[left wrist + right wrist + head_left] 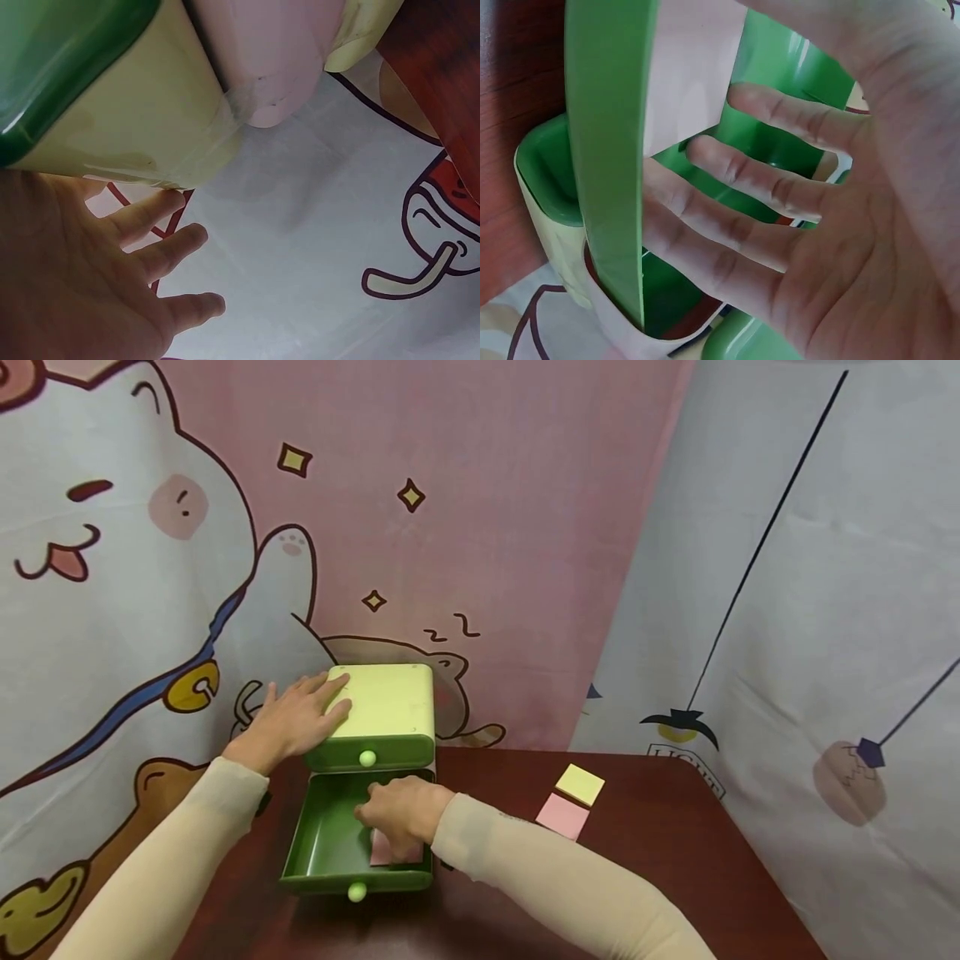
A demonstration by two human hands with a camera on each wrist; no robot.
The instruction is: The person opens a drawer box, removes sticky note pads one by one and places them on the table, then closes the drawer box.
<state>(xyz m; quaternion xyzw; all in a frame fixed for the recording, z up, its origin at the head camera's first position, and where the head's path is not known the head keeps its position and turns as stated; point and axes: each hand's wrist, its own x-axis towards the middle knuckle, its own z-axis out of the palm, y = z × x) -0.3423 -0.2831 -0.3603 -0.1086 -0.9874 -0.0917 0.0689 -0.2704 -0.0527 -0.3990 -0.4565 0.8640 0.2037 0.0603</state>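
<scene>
A small drawer cabinet (382, 697) with a cream top and green drawer fronts stands on the table. Its upper drawer is closed, while the lower green drawer (326, 827) is pulled out. My left hand (296, 718) rests on the cabinet's top left edge, fingers spread; the left wrist view shows them against the cream casing (150, 127). My right hand (405, 810) is inside the pulled-out drawer, over a pink sticky note pad (694, 71) lying by the right wall. Its fingers (742, 165) are extended, some tips at the pad's edge; the thumb is mostly hidden.
On the table (660, 852), right of the cabinet, lie a yellow sticky note pad (581, 785) and another pink pad (562, 816), side by side. A printed cartoon curtain (510, 527) hangs close behind the cabinet and along the left side. The drawer's round knob (357, 892) points forward.
</scene>
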